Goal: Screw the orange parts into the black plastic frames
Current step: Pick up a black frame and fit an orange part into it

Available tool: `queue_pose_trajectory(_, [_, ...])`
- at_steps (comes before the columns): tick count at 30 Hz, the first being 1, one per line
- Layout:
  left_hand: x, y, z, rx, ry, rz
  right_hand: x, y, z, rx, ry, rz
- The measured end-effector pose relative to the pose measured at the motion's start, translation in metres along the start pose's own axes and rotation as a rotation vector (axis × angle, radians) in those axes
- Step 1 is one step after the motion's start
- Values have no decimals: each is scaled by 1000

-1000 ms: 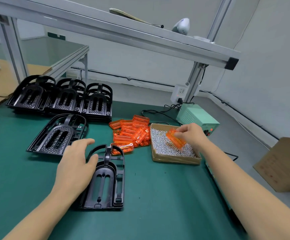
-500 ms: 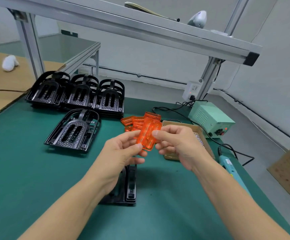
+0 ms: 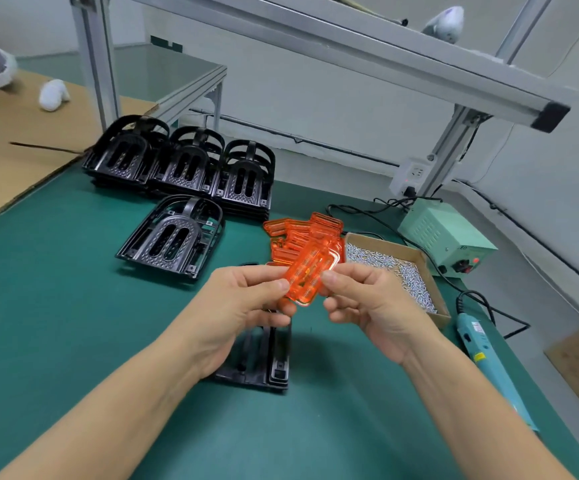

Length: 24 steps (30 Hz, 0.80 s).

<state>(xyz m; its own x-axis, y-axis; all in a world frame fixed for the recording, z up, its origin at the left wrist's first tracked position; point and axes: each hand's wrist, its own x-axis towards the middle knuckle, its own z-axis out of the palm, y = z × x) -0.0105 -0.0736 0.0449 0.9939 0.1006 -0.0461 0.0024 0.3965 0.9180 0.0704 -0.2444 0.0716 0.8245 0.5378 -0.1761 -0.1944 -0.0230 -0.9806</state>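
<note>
Orange part (image 3: pixel 307 271) pinched btwn left hand (image 3: pixel 243 303) & right hand (image 3: pixel 367 306).

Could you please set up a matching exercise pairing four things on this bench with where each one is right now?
Things:
1. orange part
2. screws
3. electric screwdriver
4. black frame

Places:
A. lying on the green mat at the right edge
B. pinched between both hands above the mat
C. piled in the cardboard box
D. flat on the mat under the left hand

Pairs: 1-B, 2-C, 3-A, 4-D. The right hand shares the hold on the orange part.
</note>
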Motion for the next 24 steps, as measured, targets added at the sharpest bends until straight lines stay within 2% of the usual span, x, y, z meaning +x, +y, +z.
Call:
queue_pose_trajectory(6, [-5,0,-8,85,-15,3,-2,6,2,23,-7,20])
queue_pose_trajectory(9, [-6,1,-12,164,-16,15,-1,8,3,-13,32,-30])
queue_pose_trajectory(12, [-3,4,-17,235,-4,3,-1,7,0,-271,68,-214])
queue_pose_trajectory(14, [1,6,-20,286,-4,-19,-3,3,-2,-528,-29,-378])
queue_pose_trajectory(16, [5,8,-22,319,-10,-39,-3,1,-1,-691,-136,-432])
queue_pose_trajectory(18, [9,10,-23,336,-21,-56,-1,0,2,-695,-132,-398])
queue_pose_trajectory(24, [15,6,-23,309,-75,-25,-2,1,0,-495,-30,-346])
